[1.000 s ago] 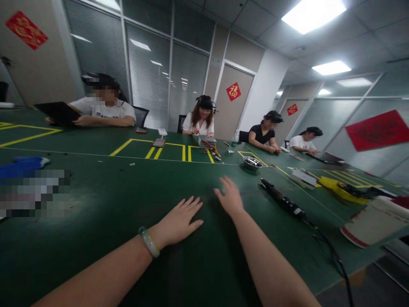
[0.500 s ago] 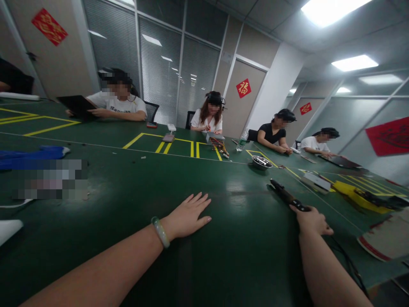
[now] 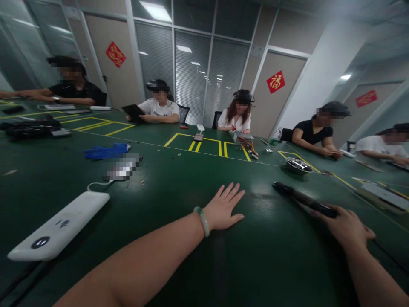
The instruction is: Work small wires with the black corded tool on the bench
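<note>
My left hand (image 3: 222,209) lies flat on the green table (image 3: 179,273), palm down with fingers spread and nothing in it. A pale green bangle (image 3: 202,221) circles that wrist. At the right, my right hand (image 3: 349,228) is closed round the rear end of a black electric screwdriver (image 3: 306,201), with a cable trailing behind it. The screwdriver's tip points away to the upper left, low over the table; whether it touches the surface I cannot tell. A shiny metal bowl (image 3: 298,166) stands beyond the tip.
To the left lie a white power bank (image 3: 64,226), a cabled phone-like device (image 3: 123,168) and a blue glove (image 3: 107,151). Farther off are a water bottle (image 3: 274,140), a bundle of wires (image 3: 248,147) and yellow tape outlines. Several people sit along the far side.
The view has turned left, so the scene sits farther right and the whole power bank shows. The screwdriver's tip has swung left relative to the bowl. My left hand stays flat.
</note>
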Available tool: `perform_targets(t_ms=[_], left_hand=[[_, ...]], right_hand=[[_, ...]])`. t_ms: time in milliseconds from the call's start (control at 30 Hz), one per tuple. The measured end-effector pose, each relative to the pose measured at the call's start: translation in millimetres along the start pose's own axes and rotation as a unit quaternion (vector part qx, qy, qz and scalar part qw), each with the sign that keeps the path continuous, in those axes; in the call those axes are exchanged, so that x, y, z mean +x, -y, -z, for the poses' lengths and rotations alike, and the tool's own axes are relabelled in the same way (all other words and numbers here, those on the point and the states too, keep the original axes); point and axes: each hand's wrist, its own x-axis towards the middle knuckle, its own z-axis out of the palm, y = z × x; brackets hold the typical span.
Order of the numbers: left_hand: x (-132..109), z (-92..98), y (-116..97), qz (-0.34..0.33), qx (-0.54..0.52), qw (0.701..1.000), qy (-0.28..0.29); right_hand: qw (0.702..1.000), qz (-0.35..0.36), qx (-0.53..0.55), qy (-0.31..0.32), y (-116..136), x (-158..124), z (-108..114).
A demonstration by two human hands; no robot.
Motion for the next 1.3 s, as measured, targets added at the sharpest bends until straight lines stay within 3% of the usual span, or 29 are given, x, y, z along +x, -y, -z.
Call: perform_targets(t_ms=[133,267,367,433,567,700,833,1033,1100,1200,1300], left_hand=[[6.2,7.3,-6.9,-0.02,0.043,0.997,-0.058],[7.7,14.7,-13.4,-0.032,0.057,0.993,-0.097],[7.1,16.9,-15.2,-0.006,0.051,0.993,-0.105],[7.2,16.1,-14.2,0.019,0.042,0.993,-0.104],[9.1,11.2,-8.2,0.03,0.027,0.995,-0.096],[10.8,8.1,-3.2,0.024,0.023,0.996,-0.078],[11.1,9.6,-1.8,0.015,0.026,0.998,-0.062],[11.4,12.5,-4.9,0.023,0.035,0.998,-0.051],[11.7,13.3,-8.1,0.027,0.038,0.998,-0.047],[11.4,18.1,-10.0,0.039,0.035,0.998,-0.036],[6.9,31.6,-1.7,0.054,0.024,0.998,-0.003]], right_hand=[[0.984,0.149,0.043,0.086,86.0,-40.3,-5.0],[0.956,0.235,0.11,0.141,175.0,-100.6,-16.8],[0.933,0.277,0.153,0.17,218.3,-133.6,-22.9],[0.918,0.303,0.179,0.185,231.5,-143.0,-23.0],[0.885,0.352,0.221,0.211,224.4,-136.8,-7.7],[0.915,0.334,0.138,0.178,189.4,-117.1,25.4],[0.932,0.262,0.046,0.248,155.1,-102.5,50.1],[0.916,0.237,0.024,0.324,153.5,-105.6,46.2],[0.926,0.237,0.043,0.29,161.0,-110.4,41.0],[0.951,0.234,0.091,0.183,170.2,-116.0,33.5],[0.951,0.243,0.149,0.116,176.2,-117.7,27.2]])
